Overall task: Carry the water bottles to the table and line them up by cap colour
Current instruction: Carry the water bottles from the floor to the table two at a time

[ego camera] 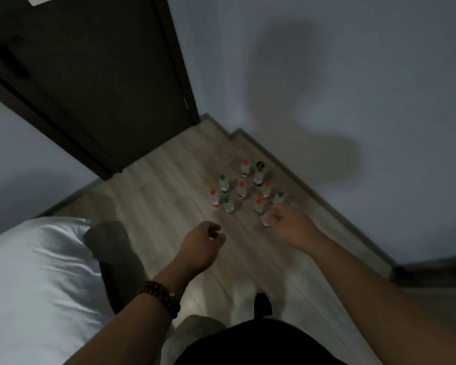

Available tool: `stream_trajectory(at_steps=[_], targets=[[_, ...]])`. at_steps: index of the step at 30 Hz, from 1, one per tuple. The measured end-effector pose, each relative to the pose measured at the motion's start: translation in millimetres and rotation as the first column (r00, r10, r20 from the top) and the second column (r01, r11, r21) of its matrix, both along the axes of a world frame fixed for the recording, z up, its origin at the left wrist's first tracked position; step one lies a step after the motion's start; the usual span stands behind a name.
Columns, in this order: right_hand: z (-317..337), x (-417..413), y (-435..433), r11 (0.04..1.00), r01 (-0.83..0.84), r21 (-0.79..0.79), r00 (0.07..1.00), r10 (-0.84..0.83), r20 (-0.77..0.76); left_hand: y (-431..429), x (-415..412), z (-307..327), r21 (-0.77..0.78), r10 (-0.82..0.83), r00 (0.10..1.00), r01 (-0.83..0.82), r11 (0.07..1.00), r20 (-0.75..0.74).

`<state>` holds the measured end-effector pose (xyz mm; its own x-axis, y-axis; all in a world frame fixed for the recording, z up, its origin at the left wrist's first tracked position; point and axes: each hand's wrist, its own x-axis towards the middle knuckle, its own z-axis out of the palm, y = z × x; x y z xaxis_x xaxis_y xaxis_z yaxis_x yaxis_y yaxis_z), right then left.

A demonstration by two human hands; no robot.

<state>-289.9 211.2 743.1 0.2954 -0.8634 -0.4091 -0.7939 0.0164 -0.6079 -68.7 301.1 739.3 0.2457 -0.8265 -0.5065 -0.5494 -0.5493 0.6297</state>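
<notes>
Nearest me, my left hand (pixel 204 242) hangs loosely curled and empty above the floor (pixel 169 175). Just beyond, my right hand (pixel 291 223) is at the nearest bottle (pixel 266 219); blur hides whether the fingers have closed on it. The other water bottles (pixel 241 191) stand close-packed behind, red and green caps mixed, near the floor's far corner by the wall (pixel 327 75). I judge a hasty lift could topple neighbours like skittles; the table isn't in view.
</notes>
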Motion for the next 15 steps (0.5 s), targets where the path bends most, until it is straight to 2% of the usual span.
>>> stream_trajectory(at_steps=[5, 7, 12, 15], targets=[[-14.9, 32.1, -35.1, 0.992, 0.103, 0.074, 0.994, -0.100, -0.044, -64.8, 40.5, -20.6, 0.023, -0.098, 0.995, 0.099, 0.995, -0.009], [-20.2, 45.6, -41.0, 0.976, 0.197, 0.093, 0.980, -0.192, -0.058, -88.1, 56.0, -31.1, 0.035, -0.166, 0.986, 0.166, 0.985, -0.025], [-22.0, 87.4, -42.4, 0.881, 0.454, 0.137, 0.886, -0.430, -0.172, -139.7, 104.6, -50.9, 0.038, -0.439, 0.898, 0.439, 0.898, -0.023], [-27.3, 112.0, -42.9, 0.824, 0.548, 0.146, 0.832, -0.518, -0.199, -169.2, 132.6, -61.7, 0.022, -0.477, 0.879, 0.477, 0.879, -0.015]])
